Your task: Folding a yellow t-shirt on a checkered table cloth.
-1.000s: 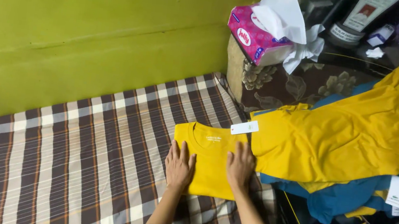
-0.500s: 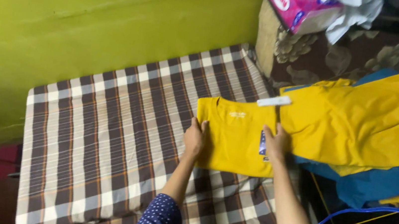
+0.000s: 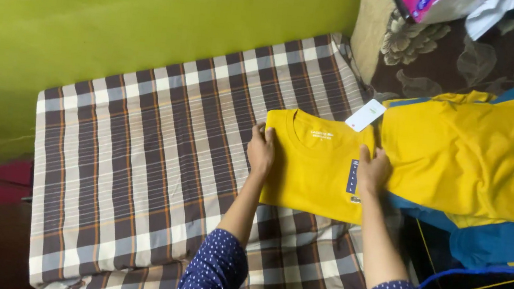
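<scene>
As a folded yellow T-shirt (image 3: 315, 170) lies on the checked cloth-covered surface (image 3: 138, 170), the left hand (image 3: 261, 151) and right hand (image 3: 371, 172) clasp its two side edges, beside a stack of yellow and blue garments (image 3: 480, 163).

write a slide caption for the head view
Both hands, left hand and right hand, grip a folded yellow t-shirt on checked cloth.
</scene>
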